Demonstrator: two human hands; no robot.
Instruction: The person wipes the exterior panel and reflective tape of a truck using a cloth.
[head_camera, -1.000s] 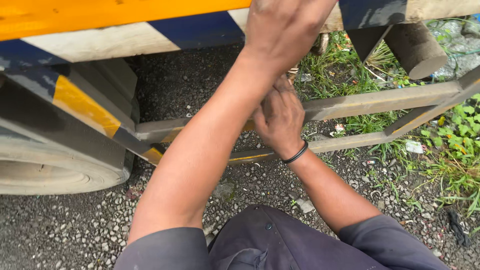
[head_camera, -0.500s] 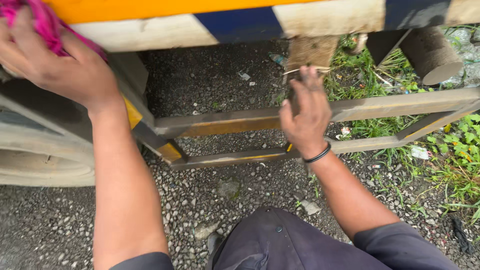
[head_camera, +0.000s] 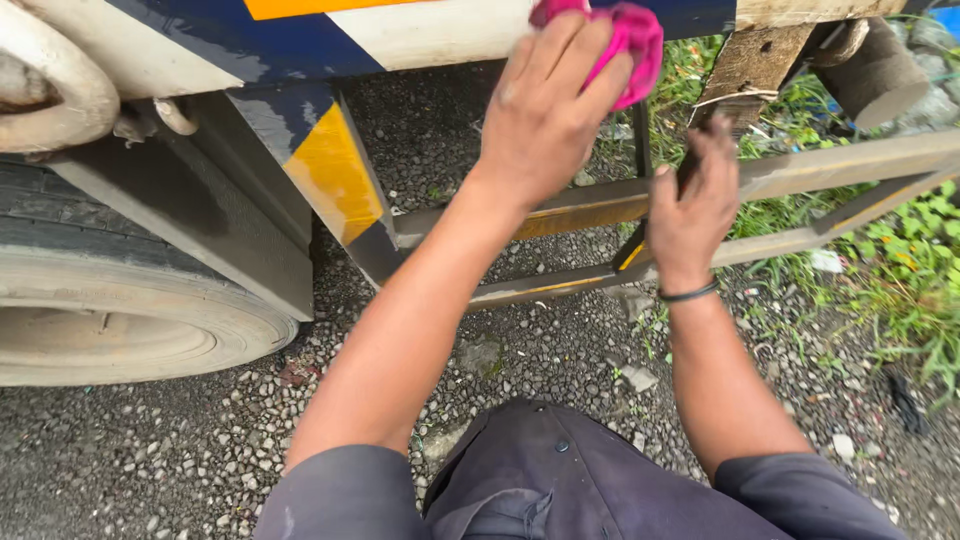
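Wiping the truck side panel with a pink rag.
Left hand presses the rag against the painted panel; right hand grips the side guard rail. Grime remains visible.

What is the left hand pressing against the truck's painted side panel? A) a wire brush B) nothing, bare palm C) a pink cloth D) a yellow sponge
C: the left hand has a pink cloth bunched under its fingers against the truck's painted panel, while the right hand rests on the metal side rail.
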